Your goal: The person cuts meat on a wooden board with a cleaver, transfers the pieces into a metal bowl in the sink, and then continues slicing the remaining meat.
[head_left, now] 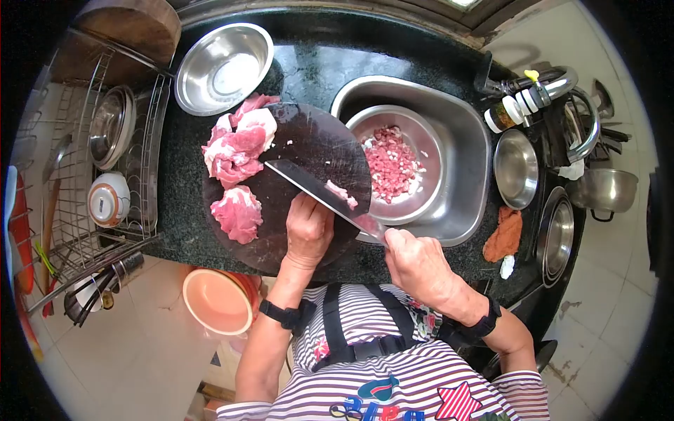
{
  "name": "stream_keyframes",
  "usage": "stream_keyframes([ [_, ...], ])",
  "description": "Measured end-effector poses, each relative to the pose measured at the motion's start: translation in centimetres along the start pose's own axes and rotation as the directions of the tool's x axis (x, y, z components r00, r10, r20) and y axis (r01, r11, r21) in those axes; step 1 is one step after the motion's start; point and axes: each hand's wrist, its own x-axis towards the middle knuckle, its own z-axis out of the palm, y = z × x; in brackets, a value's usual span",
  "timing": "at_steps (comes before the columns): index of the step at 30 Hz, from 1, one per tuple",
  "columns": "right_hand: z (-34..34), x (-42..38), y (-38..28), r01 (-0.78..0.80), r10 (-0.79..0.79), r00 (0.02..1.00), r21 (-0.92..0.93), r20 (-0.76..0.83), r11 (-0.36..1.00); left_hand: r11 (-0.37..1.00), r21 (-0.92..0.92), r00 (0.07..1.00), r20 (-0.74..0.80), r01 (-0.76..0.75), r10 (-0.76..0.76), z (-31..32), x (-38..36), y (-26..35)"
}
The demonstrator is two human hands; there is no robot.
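A round dark cutting board (309,140) lies on the black counter with raw pink meat chunks (235,147) on its left half and another piece (239,212) nearer me. My right hand (415,261) grips the handle of a cleaver (309,184), whose blade lies flat across the board with a few meat bits (342,191) on it. My left hand (307,230) rests on the board's near edge, just under the blade. A steel bowl (427,144) in the sink holds diced meat (390,163).
An empty steel bowl (223,67) stands behind the board. A dish rack (91,161) with bowls and utensils fills the left. More steel bowls (516,168), a pot (607,189), a faucet (562,88) and an orange cloth (504,235) sit right of the sink (463,112). An orange bucket (217,300) stands on the floor.
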Motion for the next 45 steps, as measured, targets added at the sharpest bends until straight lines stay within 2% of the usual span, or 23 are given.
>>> stream_keyframes([
  [2,0.6,0.2,0.2,-0.007,0.007,1.000,-0.019,0.023,1.000,1.000,-0.003,1.000,0.002,0.016,-0.016,0.0,0.2,0.0],
  [4,1.5,1.6,-0.1,0.016,-0.016,1.000,-0.044,-0.006,0.999,0.996,-0.024,0.996,-0.009,-0.087,0.087,0.0,1.0,0.0],
  [5,1.9,2.4,-0.2,0.018,-0.019,1.000,-0.044,-0.010,0.999,0.996,-0.022,0.996,-0.011,-0.091,0.090,0.1,1.0,0.0],
  [8,2.7,3.6,-0.5,0.015,-0.016,0.998,-0.003,-0.061,1.000,0.995,0.079,0.995,-0.063,-0.067,0.072,0.4,0.4,-0.1],
  [11,2.2,2.3,0.2,0.050,-0.051,0.994,-0.012,-0.093,0.999,0.996,0.060,0.996,-0.062,-0.066,0.069,0.7,0.0,-0.3],
  [13,1.4,1.2,0.4,0.002,-0.003,0.999,-0.006,-0.054,1.000,0.999,0.037,0.999,-0.049,0.003,-0.001,0.8,-0.5,-0.3],
  [17,0.7,0.6,1.0,0.001,0.001,0.998,0.022,-0.060,1.000,0.999,0.026,0.995,-0.093,-0.039,0.042,0.5,0.3,0.1],
  [19,0.6,0.7,0.9,0.001,0.003,0.993,0.037,-0.116,0.999,0.998,0.030,0.995,-0.091,-0.048,0.051,0.6,0.2,0.1],
  [21,0.2,0.6,0.6,0.020,-0.015,0.993,0.041,-0.118,0.999,0.999,0.007,0.991,-0.132,0.033,-0.032,0.3,0.1,0.7],
  [27,0.2,-0.5,-0.1,-0.002,0.002,0.999,0.011,-0.050,1.000,0.995,0.095,0.995,-0.096,-0.016,0.025,0.6,-0.7,-0.5],
  [32,0.6,0.3,0.0,0.005,-0.005,1.000,-0.001,-0.007,1.000,0.998,0.060,0.998,-0.057,0.012,-0.008,0.3,-0.6,-0.6],
  [35,1.9,2.7,-0.2,-0.007,0.008,1.000,0.026,-0.025,1.000,1.000,0.021,1.000,-0.004,-0.001,0.001,0.3,-0.1,-0.6],
  [37,2.7,4.0,-0.7,0.028,-0.026,0.996,0.023,-0.091,0.999,0.999,0.024,0.998,-0.059,-0.025,0.027,-0.1,0.3,-0.1],
  [42,2.4,2.4,0.1,0.032,-0.022,0.990,0.070,-0.139,0.997,0.997,0.070,0.999,-0.048,-0.022,0.025,0.2,-0.5,-0.3],
  [45,1.4,1.4,0.7,-0.022,0.036,0.992,0.118,-0.120,0.993,0.998,0.066,0.999,-0.047,0.006,-0.003,-0.3,-0.3,0.3],
])
